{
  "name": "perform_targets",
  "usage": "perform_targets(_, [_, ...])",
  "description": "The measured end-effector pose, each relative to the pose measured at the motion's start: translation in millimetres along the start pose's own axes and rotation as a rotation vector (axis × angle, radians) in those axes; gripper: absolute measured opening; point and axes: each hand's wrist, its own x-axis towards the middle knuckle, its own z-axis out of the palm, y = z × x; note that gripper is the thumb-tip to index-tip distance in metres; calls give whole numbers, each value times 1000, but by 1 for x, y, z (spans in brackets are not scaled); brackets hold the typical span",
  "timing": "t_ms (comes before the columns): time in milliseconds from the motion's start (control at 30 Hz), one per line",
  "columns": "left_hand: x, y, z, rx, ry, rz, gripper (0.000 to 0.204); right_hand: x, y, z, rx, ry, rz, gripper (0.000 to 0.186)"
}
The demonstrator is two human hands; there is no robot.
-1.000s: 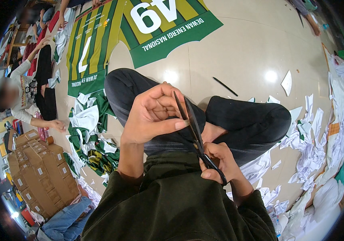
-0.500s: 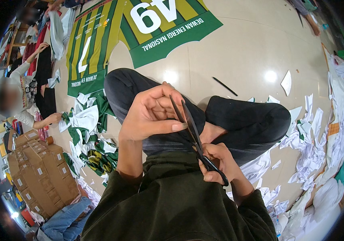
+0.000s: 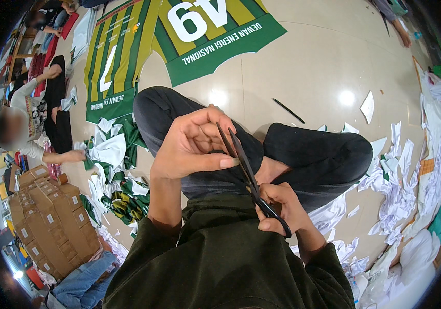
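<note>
A pair of dark scissors [image 3: 247, 172] slants across my lap, its blades slightly parted and pointing away from me. My right hand [image 3: 285, 203] is closed round the black handle loops. Curled at the blades is my left hand [image 3: 192, 147], its thumb against one blade and its fingers bent behind them. No cloth shows between the blades. Beyond my crossed legs, a green striped jersey panel with a white number [image 3: 215, 46] lies flat on the floor. Beside it, to the left, lies a second jersey panel [image 3: 112, 62].
Green and white fabric scraps [image 3: 115, 147] are heaped left of my knee. A black stick-like thing [image 3: 288, 110] lies ahead on the tiled floor [image 3: 313, 67]. White offcuts [image 3: 385, 190] spread on the right. Cardboard boxes [image 3: 53, 221] stand at left, near a seated person [image 3: 30, 110].
My hands and the scissors are nearly still. The person at left has moved both arms, one hand now blurred over the scraps. Behind them, another person now has a red piece at hand.
</note>
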Motion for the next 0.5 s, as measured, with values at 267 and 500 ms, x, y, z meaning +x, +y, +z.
perform_targets(267, [0,-2,0,11,29,1,47,-1,3,2,-5,13,1,45])
perform_targets(500, [-1,0,1,28,29,-6,46,-1,2,2,-47,22,-5,44])
